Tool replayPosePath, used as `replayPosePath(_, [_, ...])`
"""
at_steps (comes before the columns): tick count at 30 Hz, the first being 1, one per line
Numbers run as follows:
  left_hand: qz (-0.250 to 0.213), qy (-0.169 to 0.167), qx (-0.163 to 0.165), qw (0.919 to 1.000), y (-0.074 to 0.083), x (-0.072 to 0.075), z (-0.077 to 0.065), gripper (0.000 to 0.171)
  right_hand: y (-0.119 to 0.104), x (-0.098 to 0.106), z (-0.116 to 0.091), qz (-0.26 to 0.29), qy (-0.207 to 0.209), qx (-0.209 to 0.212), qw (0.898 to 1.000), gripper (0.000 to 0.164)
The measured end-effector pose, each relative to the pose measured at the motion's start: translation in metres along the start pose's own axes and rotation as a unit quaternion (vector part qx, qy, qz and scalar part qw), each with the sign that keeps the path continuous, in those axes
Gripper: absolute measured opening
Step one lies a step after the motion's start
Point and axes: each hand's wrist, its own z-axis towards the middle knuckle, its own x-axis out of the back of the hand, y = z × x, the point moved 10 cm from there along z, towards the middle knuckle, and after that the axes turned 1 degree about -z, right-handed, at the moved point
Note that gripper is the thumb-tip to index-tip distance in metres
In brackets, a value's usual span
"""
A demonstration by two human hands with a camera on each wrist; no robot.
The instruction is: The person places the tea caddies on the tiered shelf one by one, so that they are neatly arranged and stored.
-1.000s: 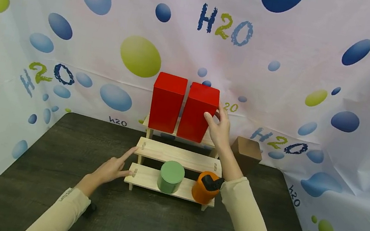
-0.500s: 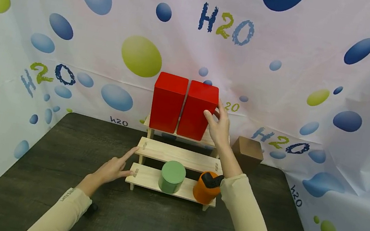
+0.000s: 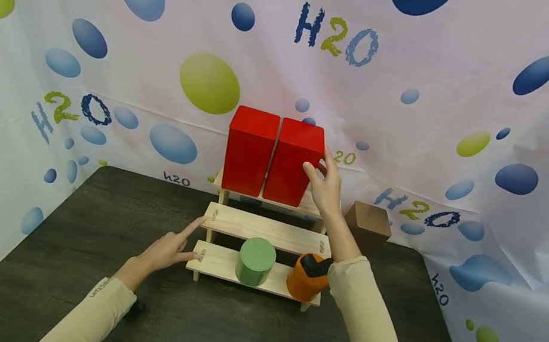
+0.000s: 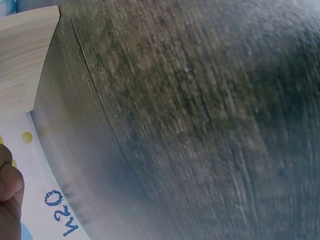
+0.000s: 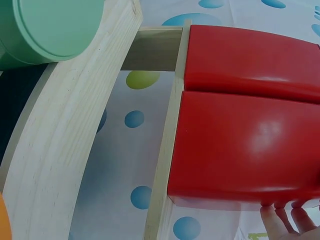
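Two tall red boxes stand side by side on the top tier of a three-step wooden shelf (image 3: 270,229). My right hand (image 3: 326,192) holds the right red box (image 3: 292,171) by its upper right part, thumb on the front and fingers along the side. In the right wrist view a thin dark seam parts it from the left red box (image 5: 250,60), and fingertips (image 5: 272,217) lie against its side. My left hand (image 3: 160,252) is at the shelf's left end, index finger stretched to the middle tier and thumb at the lowest tier.
On the lowest tier stand a green canister (image 3: 255,261) and an orange canister (image 3: 304,282) with a black part near its top. A brown box (image 3: 367,226) stands right of the shelf on the dark table (image 3: 204,329). A patterned curtain (image 3: 163,55) encloses the back and sides.
The right red box has shifted slightly left with my right hand, narrowing the gap to the left box, mostly in the first half second. My left hand stays at the shelf's end.
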Motion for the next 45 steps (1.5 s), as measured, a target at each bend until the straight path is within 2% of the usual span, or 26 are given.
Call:
replayPosePath(4, [0.002,0.001,-0.002,1.0000,0.001,-0.001,0.001,0.086,0.005,0.002,-0.001,0.013,-0.002,-0.019,1.000,0.061])
replayPosePath(8, [0.005,-0.001,-0.005,1.0000,0.000,-0.003,0.001,0.086,0.022,0.007,-0.002,0.032,0.003,-0.042,0.999,0.066])
replayPosePath(14, [0.002,-0.001,-0.009,1.0000,0.002,-0.001,0.001,0.087,0.047,0.014,-0.005,0.031,0.004,-0.025,0.999,0.067])
replayPosePath(22, [0.004,-0.007,0.001,1.0000,0.000,-0.001,0.001,0.087,0.049,0.026,-0.024,0.026,0.013,-0.027,0.999,0.066])
replayPosePath(30, [0.003,-0.009,0.009,0.9999,-0.004,-0.002,0.001,0.090,0.073,0.045,-0.032,0.033,0.031,-0.035,0.998,0.064])
replayPosePath(42, [0.012,0.004,0.000,0.9999,-0.001,0.000,0.002,0.089,0.087,0.075,-0.053,-0.025,0.063,-0.030,0.997,0.064])
replayPosePath(45, [0.013,0.006,-0.001,0.9999,-0.001,0.001,0.001,0.089,0.083,0.082,-0.060,-0.030,0.080,-0.034,0.996,0.063])
